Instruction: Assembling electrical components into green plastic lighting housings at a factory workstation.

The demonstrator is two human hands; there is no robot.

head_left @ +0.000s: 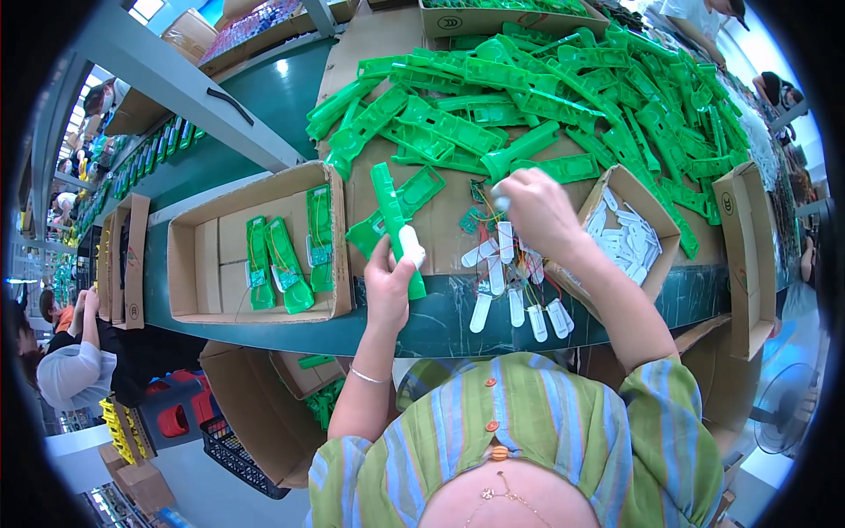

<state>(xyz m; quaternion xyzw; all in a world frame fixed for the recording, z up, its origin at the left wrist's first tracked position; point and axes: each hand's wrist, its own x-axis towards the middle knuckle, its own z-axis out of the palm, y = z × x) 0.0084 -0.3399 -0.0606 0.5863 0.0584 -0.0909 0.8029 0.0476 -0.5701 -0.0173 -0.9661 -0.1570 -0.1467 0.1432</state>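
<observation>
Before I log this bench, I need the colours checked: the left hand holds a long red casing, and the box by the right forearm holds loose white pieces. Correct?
Not quite: the long casing in the left hand is green, not red, as the head view shows. The box does hold loose white pieces.

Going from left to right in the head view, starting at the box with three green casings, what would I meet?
Box with three green casings, left hand holding green casing, wired white pieces, loose white pieces, narrow cardboard box.
</observation>
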